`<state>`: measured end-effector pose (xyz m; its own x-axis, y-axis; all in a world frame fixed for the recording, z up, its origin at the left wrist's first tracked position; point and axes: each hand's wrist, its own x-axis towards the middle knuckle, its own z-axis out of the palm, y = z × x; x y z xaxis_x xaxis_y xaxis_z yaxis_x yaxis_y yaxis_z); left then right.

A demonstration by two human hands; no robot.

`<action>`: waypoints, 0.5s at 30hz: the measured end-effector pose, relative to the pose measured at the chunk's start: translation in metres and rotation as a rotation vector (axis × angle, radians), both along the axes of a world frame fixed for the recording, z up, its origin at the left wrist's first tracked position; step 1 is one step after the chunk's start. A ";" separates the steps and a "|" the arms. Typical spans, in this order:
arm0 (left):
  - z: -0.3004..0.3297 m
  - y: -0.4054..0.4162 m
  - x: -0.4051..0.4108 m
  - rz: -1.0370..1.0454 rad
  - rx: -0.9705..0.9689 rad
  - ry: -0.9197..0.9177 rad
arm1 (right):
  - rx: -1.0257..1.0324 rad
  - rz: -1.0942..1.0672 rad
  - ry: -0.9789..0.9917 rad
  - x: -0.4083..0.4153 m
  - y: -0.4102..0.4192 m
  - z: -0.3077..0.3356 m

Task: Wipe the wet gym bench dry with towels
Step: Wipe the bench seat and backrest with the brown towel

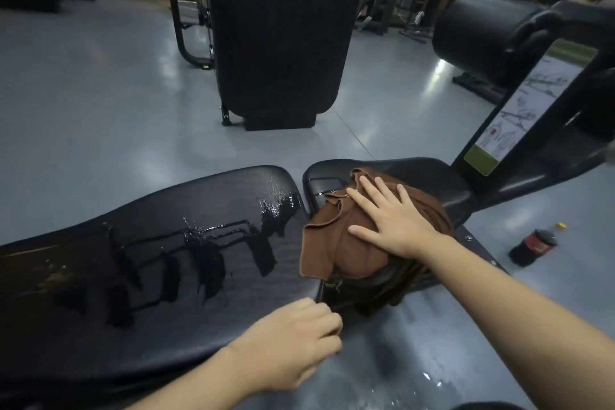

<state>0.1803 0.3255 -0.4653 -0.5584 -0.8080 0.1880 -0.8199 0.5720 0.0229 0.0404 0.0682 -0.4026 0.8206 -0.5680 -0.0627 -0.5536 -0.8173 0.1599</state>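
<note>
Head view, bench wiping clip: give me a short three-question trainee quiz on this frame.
1. True or false: the right hand presses flat on the brown towel.
2. Where does liquid plainly show on the bench? A) long pad B) roller pad C) instruction placard
3. What stands on the floor right of the bench?

Key:
1. True; fingers spread, towel on the seat pad.
2. A; streaks and droplets.
3. A dark soda bottle, yellow cap. The left hand, loosely curled, holds nothing visible.
</note>
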 end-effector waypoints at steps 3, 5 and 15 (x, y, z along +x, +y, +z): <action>0.005 -0.012 0.011 0.001 -0.062 0.030 | -0.010 -0.010 0.011 0.005 -0.004 0.000; 0.010 -0.020 0.023 0.069 -0.087 0.104 | -0.008 -0.011 0.013 0.010 -0.006 0.000; 0.005 -0.028 0.028 0.200 -0.054 0.251 | -0.001 0.020 -0.005 0.020 -0.019 0.000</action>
<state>0.2081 0.2976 -0.4601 -0.3203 -0.8822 0.3452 -0.8889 0.4059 0.2125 0.0606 0.0493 -0.4028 0.8321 -0.5516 -0.0576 -0.5379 -0.8280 0.1581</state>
